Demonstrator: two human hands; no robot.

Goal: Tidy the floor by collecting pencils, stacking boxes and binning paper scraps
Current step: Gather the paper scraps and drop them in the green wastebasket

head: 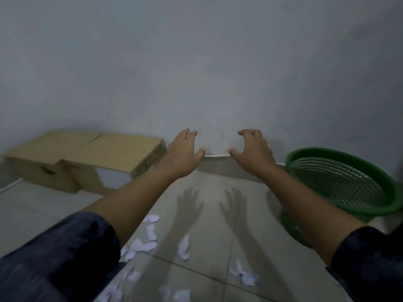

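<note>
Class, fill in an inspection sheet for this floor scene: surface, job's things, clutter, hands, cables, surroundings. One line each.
Surface: pale tiled floor, with shadows of both hands on it.
Job's things: two cardboard boxes side by side against the wall, not stacked; white paper scraps scattered on the tiles; green basket at right, tilted, inside looks empty; no pencils seen.
Clutter: nothing seen beyond the scraps.
Hands: left hand and right hand both raised, fingers loosely curled, holding nothing.
Cables: a white cord along the wall base.
Surroundings: plain grey wall; dark sleeves on both arms.
</note>
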